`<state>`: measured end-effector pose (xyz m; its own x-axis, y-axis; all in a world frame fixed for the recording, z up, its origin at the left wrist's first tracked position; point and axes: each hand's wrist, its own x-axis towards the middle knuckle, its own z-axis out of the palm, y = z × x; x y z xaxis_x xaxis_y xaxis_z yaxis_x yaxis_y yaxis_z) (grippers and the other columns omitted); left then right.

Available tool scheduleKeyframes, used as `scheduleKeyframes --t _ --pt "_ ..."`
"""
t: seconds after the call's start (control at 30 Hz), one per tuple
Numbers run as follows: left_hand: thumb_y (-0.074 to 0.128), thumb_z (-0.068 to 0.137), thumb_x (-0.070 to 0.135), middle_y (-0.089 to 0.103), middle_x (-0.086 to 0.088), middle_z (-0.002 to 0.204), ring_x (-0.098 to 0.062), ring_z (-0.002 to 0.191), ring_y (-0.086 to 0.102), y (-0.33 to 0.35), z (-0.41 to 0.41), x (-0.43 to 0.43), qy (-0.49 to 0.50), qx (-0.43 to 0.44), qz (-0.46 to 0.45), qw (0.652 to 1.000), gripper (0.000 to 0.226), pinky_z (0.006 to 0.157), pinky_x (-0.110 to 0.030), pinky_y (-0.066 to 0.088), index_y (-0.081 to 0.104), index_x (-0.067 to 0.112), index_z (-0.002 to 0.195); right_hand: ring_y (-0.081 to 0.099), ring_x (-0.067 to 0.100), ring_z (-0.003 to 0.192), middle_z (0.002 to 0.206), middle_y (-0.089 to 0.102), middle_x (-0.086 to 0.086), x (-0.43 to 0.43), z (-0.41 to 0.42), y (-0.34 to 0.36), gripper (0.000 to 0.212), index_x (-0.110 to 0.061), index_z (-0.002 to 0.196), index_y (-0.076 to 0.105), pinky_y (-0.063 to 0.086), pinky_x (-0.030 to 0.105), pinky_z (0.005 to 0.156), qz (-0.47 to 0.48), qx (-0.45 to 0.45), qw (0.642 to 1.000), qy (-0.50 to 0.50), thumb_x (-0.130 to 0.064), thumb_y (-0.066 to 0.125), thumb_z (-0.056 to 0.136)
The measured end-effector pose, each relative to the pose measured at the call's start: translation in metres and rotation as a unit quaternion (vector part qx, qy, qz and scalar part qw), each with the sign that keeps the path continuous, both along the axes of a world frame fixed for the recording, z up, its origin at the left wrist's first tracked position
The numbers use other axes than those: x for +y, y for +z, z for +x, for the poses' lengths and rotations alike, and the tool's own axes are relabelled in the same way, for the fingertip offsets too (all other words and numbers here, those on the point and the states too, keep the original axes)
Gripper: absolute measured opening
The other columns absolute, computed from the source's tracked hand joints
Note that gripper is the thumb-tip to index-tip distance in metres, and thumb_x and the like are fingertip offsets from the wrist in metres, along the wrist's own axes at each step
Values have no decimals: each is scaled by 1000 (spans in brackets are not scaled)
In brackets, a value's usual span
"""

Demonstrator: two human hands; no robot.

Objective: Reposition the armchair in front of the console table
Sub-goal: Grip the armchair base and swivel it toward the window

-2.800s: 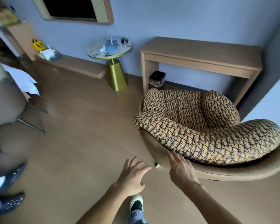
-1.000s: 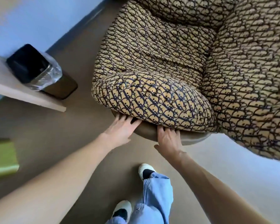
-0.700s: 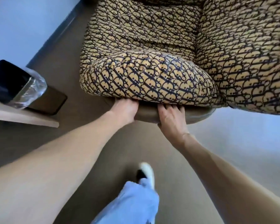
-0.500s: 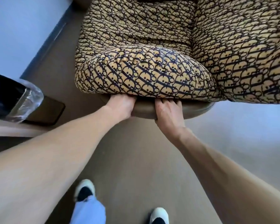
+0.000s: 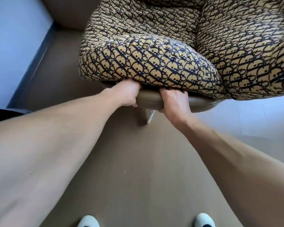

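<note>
A plain brown floor (image 5: 134, 169) fills the lower part of the head view, with a pale blue wall (image 5: 15, 46) off beyond the left hand and a lighter wall panel beyond the right. Two white shoe toes (image 5: 88, 222) show at the bottom edge, set apart, so the person stands square to the work.

The armchair (image 5: 154, 63) sits directly ahead of both hands, its patterned cushion bulging over a smooth tan shell rim (image 5: 183, 104). The left hand (image 5: 128, 94) is closed on that rim, fingers tucked up under the cushion. The right hand (image 5: 172, 100) is closed on the same rim just beside it, thumb below and fingers curled over the top. Both arms reach out nearly straight, and neither hand is clearly nearer than the other. A slim chair leg (image 5: 146, 117) drops to the floor just below and between the hands; whether its foot touches the floor is hard to tell through the blur.

The chair's seat runs away from the hands, so the grip is at its near edge. The console table is not clearly in view; a tan slab (image 5: 69, 13) up past the left hand may be part of it. If so, the move turns on swinging the chair leftward and forward from this two-handed hold.
</note>
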<state>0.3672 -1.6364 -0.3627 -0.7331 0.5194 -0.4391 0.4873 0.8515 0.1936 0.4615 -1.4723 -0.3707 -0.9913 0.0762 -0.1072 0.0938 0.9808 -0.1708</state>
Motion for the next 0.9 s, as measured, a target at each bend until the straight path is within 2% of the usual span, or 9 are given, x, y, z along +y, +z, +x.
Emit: scheduleKeyframes --t 0.13,0.33,0.47,0.53,0.63,0.73,0.83,0.9 --pt "87 74 29 68 -15 103 -29 82 56 -1 3 -27 -22 13 23 999 46 73 -33 47 65 8 107 64 38 100 100 72 14 -28 6 0 33 -15 106 62 38 45 86 2 -1 1000 -18 -16 77 77" --pt "84 78 27 67 -16 111 -35 101 65 1 27 -65 -44 -6 4 999 48 87 -42 55 63 8 116 65 37 100 101 72 12 -70 35 2 36 -16 109 61 41 46 89 8 -4 1000 -21 -22 79 79" --pt "82 81 24 66 -16 116 -34 105 64 3 51 -89 -40 -16 0 999 46 88 -40 53 61 7 119 66 37 93 94 73 12 -94 58 -1 36 -17 107 61 41 45 84 20 12 999 -25 -16 79 76" --pt "80 82 25 65 -17 119 -36 108 63 1 64 -98 -39 -18 -7 999 47 92 -44 53 60 7 120 66 38 91 92 73 11 -104 70 -3 35 -17 104 62 36 42 78 26 9 999 -27 -15 80 74" --pt "78 85 26 60 -19 124 -39 117 58 0 74 -106 -31 -19 -39 999 52 103 -58 46 55 6 127 66 37 91 92 73 10 -111 78 -3 37 -17 104 61 31 40 76 25 6 999 -25 -15 81 73" --pt "77 85 25 57 -17 134 -38 128 52 -2 80 -108 -10 -15 -50 999 61 112 -60 37 49 12 138 65 38 92 93 73 11 -112 81 -1 39 -16 105 60 37 43 81 12 3 1000 -21 -17 82 73" --pt "76 86 21 55 -12 140 -35 135 46 -4 87 -105 23 12 -48 999 67 119 -62 24 44 20 145 65 38 93 93 72 12 -110 81 -1 37 -15 104 59 36 42 81 16 4 1000 -21 -16 81 74" --pt "73 87 16 57 -11 138 -35 134 48 -5 92 -103 33 30 -51 998 65 119 -62 23 45 23 145 64 38 93 93 72 12 -109 82 -1 33 -15 103 59 33 41 79 14 5 1000 -26 -13 78 76"
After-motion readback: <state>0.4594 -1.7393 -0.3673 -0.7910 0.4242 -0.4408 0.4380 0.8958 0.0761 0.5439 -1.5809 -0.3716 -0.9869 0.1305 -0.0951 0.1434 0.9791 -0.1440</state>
